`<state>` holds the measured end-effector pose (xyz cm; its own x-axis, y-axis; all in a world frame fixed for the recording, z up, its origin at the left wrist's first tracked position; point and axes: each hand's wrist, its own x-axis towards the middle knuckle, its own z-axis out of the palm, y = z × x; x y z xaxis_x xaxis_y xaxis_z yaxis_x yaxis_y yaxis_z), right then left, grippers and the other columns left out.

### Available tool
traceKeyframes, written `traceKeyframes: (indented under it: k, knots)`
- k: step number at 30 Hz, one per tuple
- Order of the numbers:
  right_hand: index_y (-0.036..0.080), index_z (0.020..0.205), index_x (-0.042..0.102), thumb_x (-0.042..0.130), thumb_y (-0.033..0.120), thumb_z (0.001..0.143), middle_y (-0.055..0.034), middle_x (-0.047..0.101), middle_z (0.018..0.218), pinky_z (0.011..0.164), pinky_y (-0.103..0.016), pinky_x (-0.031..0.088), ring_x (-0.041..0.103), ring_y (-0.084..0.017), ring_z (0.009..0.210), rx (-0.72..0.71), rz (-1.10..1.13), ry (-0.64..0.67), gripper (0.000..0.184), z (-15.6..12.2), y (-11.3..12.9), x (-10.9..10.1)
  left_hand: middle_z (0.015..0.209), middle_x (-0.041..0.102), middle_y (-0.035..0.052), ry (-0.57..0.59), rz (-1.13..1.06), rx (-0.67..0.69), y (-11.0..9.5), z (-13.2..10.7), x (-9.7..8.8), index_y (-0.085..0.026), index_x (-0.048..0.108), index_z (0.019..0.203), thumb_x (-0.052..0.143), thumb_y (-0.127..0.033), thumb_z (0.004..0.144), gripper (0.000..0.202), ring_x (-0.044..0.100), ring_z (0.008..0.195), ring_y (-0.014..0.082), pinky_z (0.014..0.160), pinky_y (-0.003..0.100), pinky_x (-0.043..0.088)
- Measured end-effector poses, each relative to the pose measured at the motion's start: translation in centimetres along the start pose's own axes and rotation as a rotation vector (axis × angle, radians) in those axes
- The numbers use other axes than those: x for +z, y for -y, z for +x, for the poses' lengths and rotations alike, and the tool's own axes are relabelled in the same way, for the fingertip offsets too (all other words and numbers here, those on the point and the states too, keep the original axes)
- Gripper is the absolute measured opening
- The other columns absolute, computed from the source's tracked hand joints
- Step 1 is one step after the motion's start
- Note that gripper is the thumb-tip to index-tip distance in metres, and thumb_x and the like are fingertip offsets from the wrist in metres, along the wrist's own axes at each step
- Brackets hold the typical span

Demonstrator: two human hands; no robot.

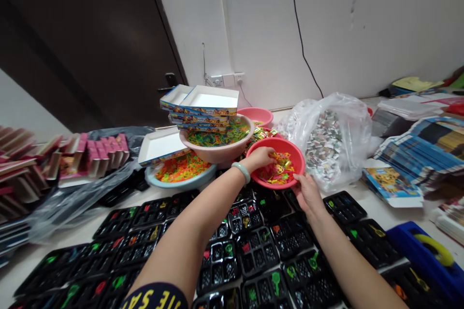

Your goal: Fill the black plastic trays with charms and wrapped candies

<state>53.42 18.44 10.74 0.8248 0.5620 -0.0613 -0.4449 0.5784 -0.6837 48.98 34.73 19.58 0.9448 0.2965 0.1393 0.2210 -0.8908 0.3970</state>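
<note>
My left hand (pixel 261 157), with a pale bangle (pixel 241 172) at the wrist, reaches into a red basin (pixel 297 154). Its fingers curl down among small yellow and pink plastic pieces (pixel 281 166), and their tips are partly hidden. My right hand (pixel 307 192) grips the near right rim of the same basin, thumb at the edge. Below both arms lie many black compartment trays (pixel 257 251), several with small green, red, orange or yellow pieces in them.
Behind stand a pink basin (pixel 203 153) bearing stacked printed boxes (pixel 206 106) and a blue basin (pixel 181 184) of orange pieces. A clear plastic bag (pixel 329 145) sits to the right, near card stacks (pixel 424 149). A blue tape dispenser (pixel 416 251) lies at the lower right.
</note>
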Motion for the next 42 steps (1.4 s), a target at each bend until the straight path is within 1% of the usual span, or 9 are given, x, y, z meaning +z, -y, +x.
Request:
traceKeyframes:
  k: [7, 13, 21, 27, 31, 35, 38, 40, 42]
  knots:
    - [0.02, 0.072, 0.055, 0.073, 0.018, 0.055, 0.0053, 0.064, 0.066, 0.051, -0.02, 0.055, 0.058, -0.009, 0.056, 0.028, -0.02, 0.004, 0.025, 0.0, 0.2, -0.5, 0.07, 0.065, 0.0037, -0.114, -0.226, -0.052, -0.7, 0.3, -1.1, -0.014, 0.069, 0.082, 0.069, -0.018, 0.07, 0.013, 0.057, 0.061, 0.0151, 0.065, 0.029, 0.046]
    - [0.02, 0.072, 0.053, 0.07, 0.017, 0.056, 0.0056, 0.064, 0.067, 0.056, -0.023, 0.057, 0.059, -0.009, 0.058, -0.046, -0.006, -0.011, 0.024, 1.6, 0.8, 0.0, 0.073, 0.065, 0.004, -0.212, -0.988, -0.204, -1.6, 0.5, -3.0, -0.013, 0.063, 0.091, 0.075, -0.023, 0.068, 0.027, 0.058, 0.058, 0.0101, 0.056, 0.023, 0.047]
    - [0.019, 0.074, 0.05, 0.06, 0.01, 0.063, 0.0068, 0.062, 0.063, 0.053, -0.019, 0.055, 0.06, -0.008, 0.057, -0.239, 0.141, -0.144, 0.018, 9.1, 2.5, 3.8, 0.081, 0.069, 0.0041, -0.2, -1.378, -0.192, -0.4, -6.9, -7.6, -0.016, 0.062, 0.104, 0.073, -0.029, 0.073, 0.035, 0.061, 0.059, 0.0108, 0.047, 0.019, 0.045]
    - [0.019, 0.072, 0.046, 0.056, 0.01, 0.072, 0.0087, 0.052, 0.057, 0.052, -0.017, 0.051, 0.053, -0.006, 0.05, -0.168, 0.09, -0.249, 0.013, 14.0, -0.3, 7.4, 0.073, 0.067, 0.0049, -0.042, -1.443, -0.366, 2.4, -14.1, -3.1, -0.012, 0.064, 0.093, 0.077, -0.025, 0.068, 0.031, 0.058, 0.052, 0.01, 0.041, 0.017, 0.039]
    - [0.02, 0.074, 0.046, 0.057, 0.014, 0.077, 0.0081, 0.051, 0.059, 0.053, -0.019, 0.052, 0.054, -0.007, 0.054, -0.106, -0.044, -0.3, 0.013, 15.2, -1.8, 7.3, 0.075, 0.067, 0.0053, -0.025, -1.539, -0.474, 2.8, -16.8, 0.3, -0.011, 0.064, 0.089, 0.079, -0.022, 0.065, 0.03, 0.059, 0.054, 0.0093, 0.048, 0.018, 0.043]
    - [0.021, 0.083, 0.05, 0.061, 0.029, 0.08, 0.0051, 0.055, 0.07, 0.057, -0.02, 0.052, 0.056, -0.008, 0.061, -0.041, -0.323, -0.245, 0.013, 12.4, -2.1, 4.8, 0.074, 0.067, 0.0044, -0.025, -1.591, -0.511, 2.6, -17.9, 2.4, -0.011, 0.063, 0.089, 0.08, -0.023, 0.063, 0.033, 0.061, 0.058, 0.0103, 0.054, 0.019, 0.046]
    - [0.022, 0.094, 0.055, 0.066, 0.031, 0.077, 0.0006, 0.061, 0.087, 0.062, -0.019, 0.051, 0.059, -0.009, 0.075, -0.093, -0.595, 0.01, 0.022, 5.9, -2.2, 2.2, 0.074, 0.067, 0.0038, 0.011, -1.603, -0.519, 2.1, -18.1, 4.0, -0.012, 0.063, 0.089, 0.081, -0.025, 0.061, 0.036, 0.061, 0.057, 0.0103, 0.053, 0.02, 0.045]
    - [0.02, 0.094, 0.06, 0.065, 0.034, 0.078, -0.0028, 0.064, 0.089, 0.059, -0.019, 0.051, 0.061, -0.01, 0.074, 0.153, -0.711, 0.342, 0.022, 0.8, -2.4, 0.5, 0.076, 0.068, 0.0039, 0.026, -1.605, -0.516, 1.6, -18.1, 5.4, -0.012, 0.063, 0.089, 0.083, -0.026, 0.059, 0.038, 0.061, 0.058, 0.0103, 0.055, 0.02, 0.045]
    - [0.018, 0.089, 0.063, 0.065, 0.038, 0.078, -0.0038, 0.065, 0.082, 0.054, -0.02, 0.051, 0.06, -0.01, 0.065, 0.408, -0.71, 0.45, 0.023, -3.6, -2.7, -1.1, 0.077, 0.068, 0.0035, 0.034, -1.606, -0.507, 0.9, -18.0, 7.0, -0.012, 0.064, 0.087, 0.084, -0.026, 0.056, 0.039, 0.063, 0.062, 0.0106, 0.059, 0.02, 0.047]
